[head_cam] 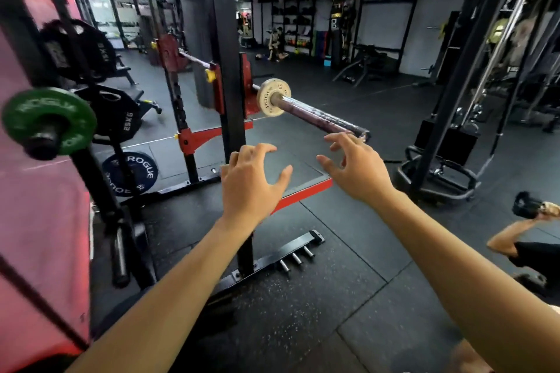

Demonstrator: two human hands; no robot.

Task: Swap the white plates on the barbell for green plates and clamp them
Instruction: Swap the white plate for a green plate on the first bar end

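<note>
A small white plate (pixel 272 97) sits on the barbell sleeve (pixel 321 116), pushed up against a red plate (pixel 246 91) by the rack upright. The sleeve's free end points toward me. My right hand (pixel 356 166) hovers just below that end, fingers spread, holding nothing. My left hand (pixel 250 182) is lower and to the left, open too, apart from the bar. A green plate (pixel 50 121) hangs on a storage peg at the far left. No clamp shows on the near sleeve.
The black rack upright (pixel 224 48) stands just left of the sleeve. Black 25 kg plates (pixel 116 113) and a blue plate (pixel 130 174) sit on the storage posts at left. A person's arm with a dumbbell (pixel 528 206) is at right. Rubber floor lies below.
</note>
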